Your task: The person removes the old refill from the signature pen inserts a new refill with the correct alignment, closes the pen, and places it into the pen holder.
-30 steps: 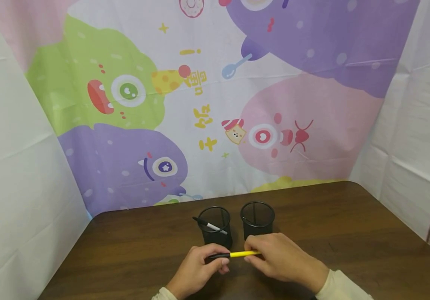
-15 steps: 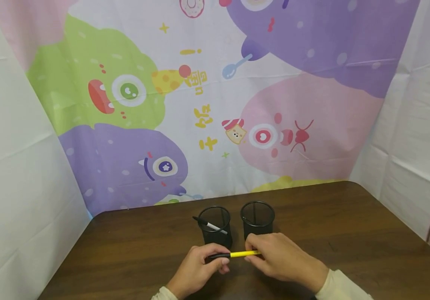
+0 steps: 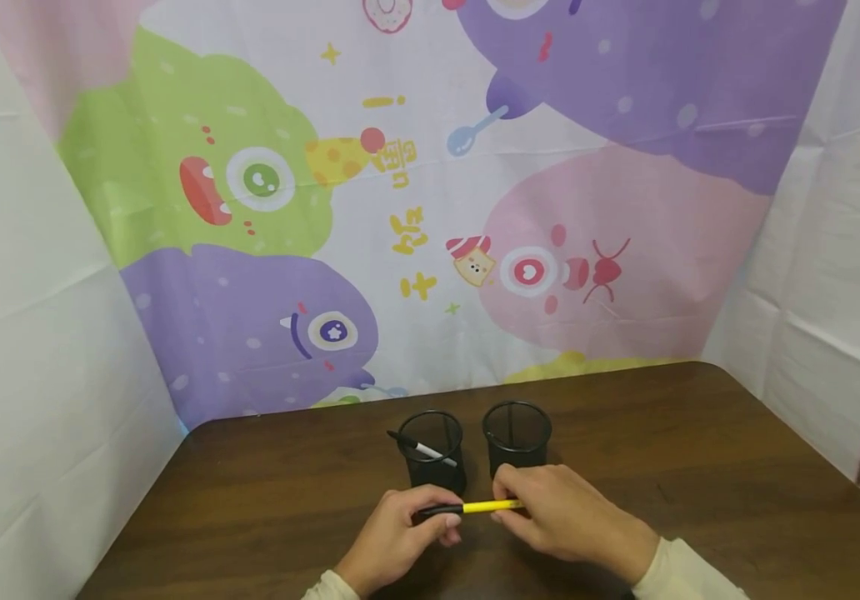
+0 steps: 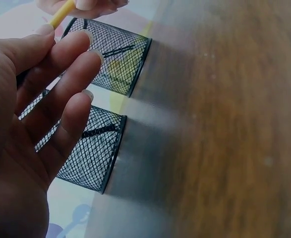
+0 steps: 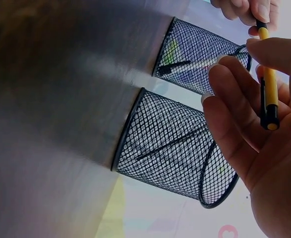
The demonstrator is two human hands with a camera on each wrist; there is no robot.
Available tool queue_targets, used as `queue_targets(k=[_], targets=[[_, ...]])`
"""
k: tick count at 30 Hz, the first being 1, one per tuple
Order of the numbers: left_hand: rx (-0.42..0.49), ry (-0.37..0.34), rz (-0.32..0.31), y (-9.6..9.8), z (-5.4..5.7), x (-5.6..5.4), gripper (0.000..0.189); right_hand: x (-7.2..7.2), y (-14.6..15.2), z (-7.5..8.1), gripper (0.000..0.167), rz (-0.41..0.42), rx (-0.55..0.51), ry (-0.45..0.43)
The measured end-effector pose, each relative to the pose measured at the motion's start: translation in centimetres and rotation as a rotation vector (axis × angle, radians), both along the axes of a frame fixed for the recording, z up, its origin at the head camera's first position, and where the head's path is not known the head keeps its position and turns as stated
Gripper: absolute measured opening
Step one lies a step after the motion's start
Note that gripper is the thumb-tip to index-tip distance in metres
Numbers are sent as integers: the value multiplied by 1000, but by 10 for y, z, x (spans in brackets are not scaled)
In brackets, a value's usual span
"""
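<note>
A yellow pen [image 3: 488, 506] with a black front section lies level between my two hands, above the table. My left hand [image 3: 397, 537] pinches the black section between thumb and fingers. The yellow end is pinched by my right hand [image 3: 568, 512]. In the right wrist view the pen [image 5: 270, 91] shows a black clip and a black end with a yellow tip. Just behind the hands stand two black mesh pen cups, the left cup [image 3: 436, 477] and the right cup [image 3: 517, 457]. A white marker [image 3: 421, 448] with a black end leans inside the left one.
The brown wooden table [image 3: 265, 508] extends to both sides of the hands. A cloth backdrop [image 3: 430, 350] with cartoon monsters hangs behind its far edge. White cloth walls [image 3: 32, 333] enclose the left and right sides.
Both hands keep their hold on the pen and stay almost still. The whole head view shifts very slightly.
</note>
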State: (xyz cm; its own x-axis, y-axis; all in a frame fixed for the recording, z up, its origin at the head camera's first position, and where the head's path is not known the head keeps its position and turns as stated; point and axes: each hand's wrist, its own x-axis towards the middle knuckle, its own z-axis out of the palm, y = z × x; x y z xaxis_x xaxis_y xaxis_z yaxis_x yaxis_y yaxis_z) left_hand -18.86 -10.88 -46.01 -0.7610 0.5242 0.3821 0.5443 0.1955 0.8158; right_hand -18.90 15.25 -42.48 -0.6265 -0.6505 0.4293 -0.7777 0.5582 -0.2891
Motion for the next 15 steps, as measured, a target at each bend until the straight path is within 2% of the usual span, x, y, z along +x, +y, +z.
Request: queue_targets(k=[8,15], targets=[[9,8,-6,0,-1,-2,14,0,1,0,14,-2,-3,-31],[-4,-18,3,-1,1,-2,14,0,0,0,15,10,-17,-36]])
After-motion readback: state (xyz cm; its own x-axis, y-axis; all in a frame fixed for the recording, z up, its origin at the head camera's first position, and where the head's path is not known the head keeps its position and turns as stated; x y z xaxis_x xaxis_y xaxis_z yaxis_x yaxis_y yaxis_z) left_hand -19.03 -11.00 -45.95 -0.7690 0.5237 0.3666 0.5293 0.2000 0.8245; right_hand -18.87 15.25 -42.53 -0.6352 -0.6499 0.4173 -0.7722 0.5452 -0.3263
